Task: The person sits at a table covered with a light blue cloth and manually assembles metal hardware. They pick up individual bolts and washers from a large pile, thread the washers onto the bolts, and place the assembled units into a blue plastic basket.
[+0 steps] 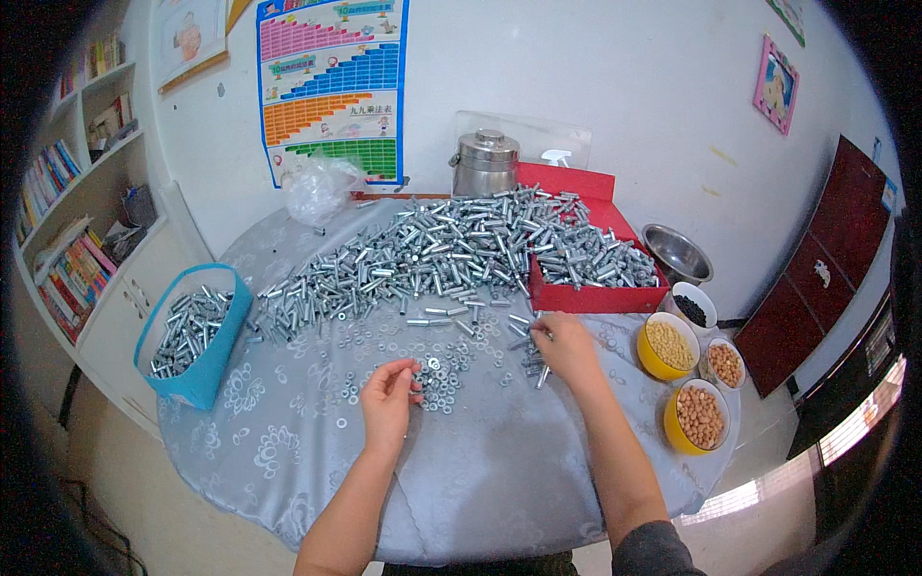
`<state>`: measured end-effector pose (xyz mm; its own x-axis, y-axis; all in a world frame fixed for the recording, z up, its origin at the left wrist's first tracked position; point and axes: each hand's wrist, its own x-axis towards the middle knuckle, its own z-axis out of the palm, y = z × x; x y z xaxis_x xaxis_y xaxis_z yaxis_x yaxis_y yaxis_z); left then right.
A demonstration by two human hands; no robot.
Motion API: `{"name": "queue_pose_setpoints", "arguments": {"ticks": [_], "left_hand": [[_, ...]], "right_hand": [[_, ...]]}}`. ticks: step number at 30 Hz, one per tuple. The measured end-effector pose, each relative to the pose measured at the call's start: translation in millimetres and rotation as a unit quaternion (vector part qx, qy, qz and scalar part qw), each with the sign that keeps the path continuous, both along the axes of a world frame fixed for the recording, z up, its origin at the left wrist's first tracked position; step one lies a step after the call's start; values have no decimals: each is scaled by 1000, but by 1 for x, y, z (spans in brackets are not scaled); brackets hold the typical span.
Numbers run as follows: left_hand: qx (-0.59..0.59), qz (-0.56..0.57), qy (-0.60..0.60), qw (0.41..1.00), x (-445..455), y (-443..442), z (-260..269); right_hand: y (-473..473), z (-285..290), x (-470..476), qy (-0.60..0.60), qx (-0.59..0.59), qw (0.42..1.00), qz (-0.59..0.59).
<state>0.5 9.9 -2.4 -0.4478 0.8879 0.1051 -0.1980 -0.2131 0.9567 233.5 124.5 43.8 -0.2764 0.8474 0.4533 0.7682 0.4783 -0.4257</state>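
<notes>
My left hand (389,396) is at the left edge of a small pile of metal washers and nuts (441,385), fingers bent; whether a small part sits between its fingertips cannot be told. To the right, my right hand (560,342) reaches over a few loose metal sleeves or bolts (518,327), its fingertips at them; its grip is partly hidden. Behind both hands spreads a large heap of silvery metal expansion bolts (446,245), running into a red box (601,299) on the right.
A blue fabric bin (216,374) of similar metal parts stands left. Bowls of beans and nuts, one a yellow bowl (657,363), and a steel basin (677,252) stand right. A clear plastic bag (322,191) and a lidded steel pot (486,162) are at the back.
</notes>
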Motion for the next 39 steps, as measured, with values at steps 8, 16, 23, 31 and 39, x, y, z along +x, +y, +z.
{"name": "queue_pose_setpoints", "arguments": {"ticks": [8,16,23,31,39], "left_hand": [[-8,-5,-3,1000,-1,0,2],[-21,-14,-15,1000,3,-5,11],[-37,-18,-34,999,5,-5,11],[-44,-25,-27,998,3,-4,7],[-31,-37,-30,998,0,-3,6]], "right_hand": [[35,-23,-1,-216,-30,970,105],[-2,-16,29,-162,-64,981,81],[-19,17,20,-210,-169,963,-21],[60,-11,-9,-166,-43,985,34],[78,-42,-26,-280,-8,960,-16]]}}
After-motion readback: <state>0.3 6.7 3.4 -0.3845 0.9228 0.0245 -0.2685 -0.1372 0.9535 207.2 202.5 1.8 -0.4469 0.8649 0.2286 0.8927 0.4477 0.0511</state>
